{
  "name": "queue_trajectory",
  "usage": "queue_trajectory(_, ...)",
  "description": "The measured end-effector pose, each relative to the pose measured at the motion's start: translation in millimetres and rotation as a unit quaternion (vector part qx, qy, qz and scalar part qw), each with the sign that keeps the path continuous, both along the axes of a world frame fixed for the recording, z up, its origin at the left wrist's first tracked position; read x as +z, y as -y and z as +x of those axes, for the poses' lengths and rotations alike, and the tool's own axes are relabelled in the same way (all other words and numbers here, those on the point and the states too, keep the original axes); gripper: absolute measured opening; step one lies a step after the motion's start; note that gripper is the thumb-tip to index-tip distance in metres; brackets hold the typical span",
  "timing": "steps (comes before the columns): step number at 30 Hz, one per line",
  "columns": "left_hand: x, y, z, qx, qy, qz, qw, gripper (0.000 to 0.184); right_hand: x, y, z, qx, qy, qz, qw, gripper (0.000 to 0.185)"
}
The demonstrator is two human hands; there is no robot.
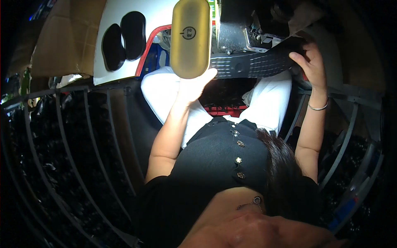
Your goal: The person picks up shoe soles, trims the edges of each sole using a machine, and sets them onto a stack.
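Note:
A long black piece with a ribbed grid pattern, which looks like a shoe sole [254,65], stretches across above my lap, just below a dark machine [233,35]. My right hand [313,62] is closed around its right end, thumb toward me. At the other end my left hand [193,87] holds it, the thumb against its edge. A yellow, oblong, rounded piece with a dark printed mark [190,45] stands in the view over the left hand and hides most of its fingers.
Two black oval pads [134,36] lie on the white tabletop [155,12], left of a red-edged cutout [145,49]. Cardboard [68,37] stands at the far left. Metal racks [91,136] with many dark pieces flank me on both sides.

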State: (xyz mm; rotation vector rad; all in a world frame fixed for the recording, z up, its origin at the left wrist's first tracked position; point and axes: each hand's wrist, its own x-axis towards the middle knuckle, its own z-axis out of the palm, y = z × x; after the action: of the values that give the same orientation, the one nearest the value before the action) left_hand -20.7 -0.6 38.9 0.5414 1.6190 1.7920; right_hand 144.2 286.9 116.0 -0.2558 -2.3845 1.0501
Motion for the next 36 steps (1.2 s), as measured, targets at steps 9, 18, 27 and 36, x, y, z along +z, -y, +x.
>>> queue_trajectory(9, -37.1, 72.4, -50.2, -0.010, 0.153, 0.134, 0.979, 0.037, -35.6, 88.5, -34.6, -0.019, -0.011, -0.104, 0.994, 0.029)
queue_trajectory(18, -39.7, 32.2, -31.3, -0.287, 0.003, -0.140, 0.948, 0.044, -21.1, 89.0, -64.1, 0.114, 0.072, 0.138, 0.981, 0.022)
queue_trajectory(27, 11.4, -52.1, 30.1, -0.036, 0.100, 0.079, 0.991, 0.040, -72.3, 106.4, -25.4, 0.109, -0.058, -0.411, 0.903, 0.041)
queue_trajectory(36, 4.9, -33.0, 16.8, 0.051, -0.161, -0.103, 0.980, 0.028, -121.1, 85.8, 65.1, -0.015, 0.103, -0.446, 0.889, 0.029)
